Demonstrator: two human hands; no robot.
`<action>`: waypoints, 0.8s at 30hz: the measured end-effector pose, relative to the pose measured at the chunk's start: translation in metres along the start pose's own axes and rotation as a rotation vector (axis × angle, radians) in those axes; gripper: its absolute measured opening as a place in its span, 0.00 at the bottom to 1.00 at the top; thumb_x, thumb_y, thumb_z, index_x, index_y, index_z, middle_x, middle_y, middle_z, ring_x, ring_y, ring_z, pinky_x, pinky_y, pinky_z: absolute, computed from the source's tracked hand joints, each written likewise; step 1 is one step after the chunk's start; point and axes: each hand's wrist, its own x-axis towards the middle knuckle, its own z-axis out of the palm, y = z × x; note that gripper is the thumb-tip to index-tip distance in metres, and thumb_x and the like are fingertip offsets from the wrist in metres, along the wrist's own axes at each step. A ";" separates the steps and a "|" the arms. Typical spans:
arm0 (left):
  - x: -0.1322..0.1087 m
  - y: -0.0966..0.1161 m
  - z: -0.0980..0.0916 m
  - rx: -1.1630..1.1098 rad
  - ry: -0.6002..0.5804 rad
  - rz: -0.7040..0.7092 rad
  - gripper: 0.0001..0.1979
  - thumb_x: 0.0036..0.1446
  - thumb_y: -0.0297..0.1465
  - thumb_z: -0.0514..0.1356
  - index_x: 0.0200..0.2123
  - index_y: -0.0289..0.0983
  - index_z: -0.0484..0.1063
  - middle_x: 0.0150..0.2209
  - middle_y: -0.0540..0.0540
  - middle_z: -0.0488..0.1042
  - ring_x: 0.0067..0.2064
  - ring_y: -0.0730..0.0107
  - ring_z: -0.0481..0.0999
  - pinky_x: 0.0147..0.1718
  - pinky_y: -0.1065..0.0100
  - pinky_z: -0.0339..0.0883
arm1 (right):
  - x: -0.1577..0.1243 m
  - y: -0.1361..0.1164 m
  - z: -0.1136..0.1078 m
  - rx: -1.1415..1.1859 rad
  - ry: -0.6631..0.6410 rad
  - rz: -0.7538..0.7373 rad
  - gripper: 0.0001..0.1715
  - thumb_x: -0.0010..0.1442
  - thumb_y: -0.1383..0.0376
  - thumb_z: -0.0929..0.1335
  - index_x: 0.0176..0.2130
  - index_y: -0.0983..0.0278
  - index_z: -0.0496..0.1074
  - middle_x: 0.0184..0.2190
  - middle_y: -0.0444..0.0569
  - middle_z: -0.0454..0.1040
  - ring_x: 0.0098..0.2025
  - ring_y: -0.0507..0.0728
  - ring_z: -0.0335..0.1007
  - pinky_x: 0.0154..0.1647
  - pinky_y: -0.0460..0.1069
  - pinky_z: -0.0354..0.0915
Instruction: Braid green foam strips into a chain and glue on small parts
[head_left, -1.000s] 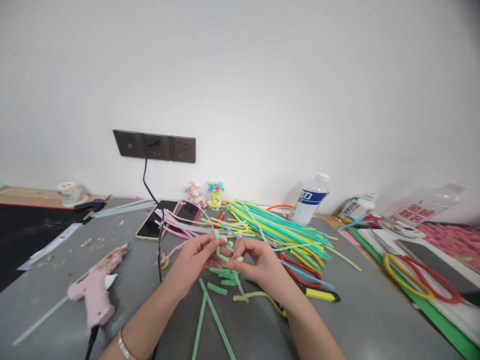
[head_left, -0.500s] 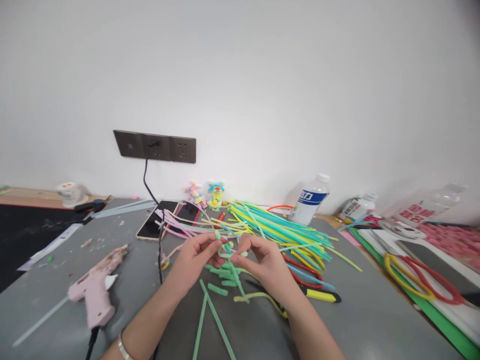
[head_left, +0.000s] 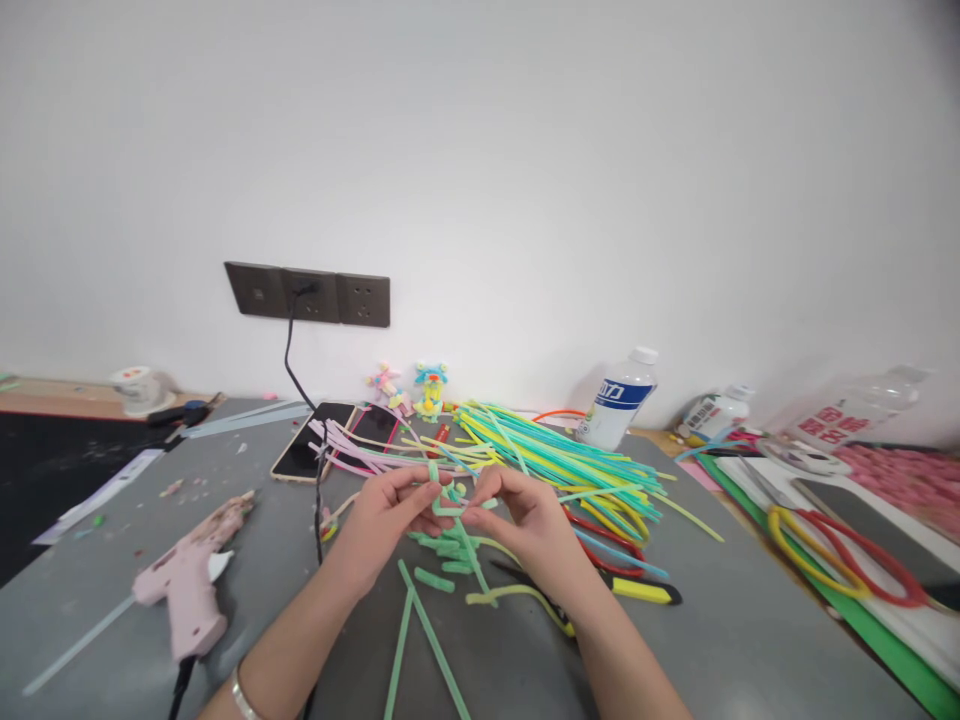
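Both hands meet over the middle of the grey table [head_left: 720,640], pinching a green pipe cleaner [head_left: 459,528] bent between them. My left hand [head_left: 386,520] is closed on its upper left part, fingertips together. My right hand [head_left: 529,520] is closed on the other side, thumb and forefinger pinched. The stem's lower end hangs down toward the table. Short green pieces [head_left: 442,555] lie just beneath the hands. A large pile of green, yellow and blue pipe cleaners [head_left: 555,455] lies right behind them.
A pink glue gun [head_left: 187,580] lies at the left, its cord running to the wall sockets [head_left: 307,293]. Two phones [head_left: 322,440] and small figures [head_left: 429,385] sit at the back. A bottle [head_left: 619,398] stands right; a yellow-handled tool [head_left: 637,588] lies near my right wrist.
Both hands have shifted slightly and kept working the green pipe cleaner; its bend sits a little lower between the fingers. Nothing else on the table has moved.
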 end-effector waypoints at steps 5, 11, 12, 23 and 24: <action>0.000 -0.001 0.001 0.031 -0.002 0.029 0.22 0.50 0.43 0.67 0.43 0.33 0.78 0.35 0.42 0.81 0.29 0.68 0.77 0.30 0.69 0.73 | 0.000 -0.001 0.003 -0.001 -0.055 -0.049 0.11 0.53 0.57 0.75 0.31 0.62 0.75 0.28 0.47 0.75 0.33 0.56 0.69 0.36 0.50 0.64; 0.000 0.001 0.003 0.000 0.021 0.040 0.19 0.49 0.43 0.68 0.38 0.34 0.77 0.30 0.46 0.79 0.29 0.70 0.76 0.31 0.69 0.72 | 0.002 0.006 0.005 -0.116 -0.035 -0.141 0.05 0.55 0.62 0.74 0.31 0.61 0.76 0.30 0.48 0.78 0.34 0.57 0.73 0.38 0.51 0.67; -0.001 0.002 0.003 -0.014 0.012 0.037 0.17 0.49 0.42 0.68 0.36 0.34 0.77 0.30 0.47 0.78 0.29 0.69 0.75 0.31 0.69 0.72 | 0.002 0.007 0.004 -0.144 -0.014 -0.156 0.05 0.55 0.63 0.73 0.31 0.61 0.76 0.29 0.48 0.78 0.34 0.57 0.73 0.38 0.51 0.67; -0.002 0.002 0.003 -0.023 -0.051 0.051 0.15 0.52 0.41 0.66 0.32 0.34 0.75 0.26 0.50 0.69 0.28 0.74 0.67 0.26 0.74 0.65 | 0.004 0.005 0.003 -0.208 -0.016 -0.171 0.05 0.58 0.65 0.71 0.29 0.61 0.73 0.28 0.46 0.74 0.32 0.56 0.70 0.36 0.50 0.65; -0.002 0.001 0.003 -0.016 -0.057 0.051 0.14 0.53 0.41 0.66 0.31 0.35 0.74 0.25 0.51 0.67 0.27 0.75 0.66 0.26 0.74 0.64 | 0.004 0.005 0.003 -0.193 -0.022 -0.152 0.05 0.58 0.65 0.71 0.29 0.61 0.73 0.27 0.46 0.73 0.32 0.56 0.70 0.36 0.49 0.65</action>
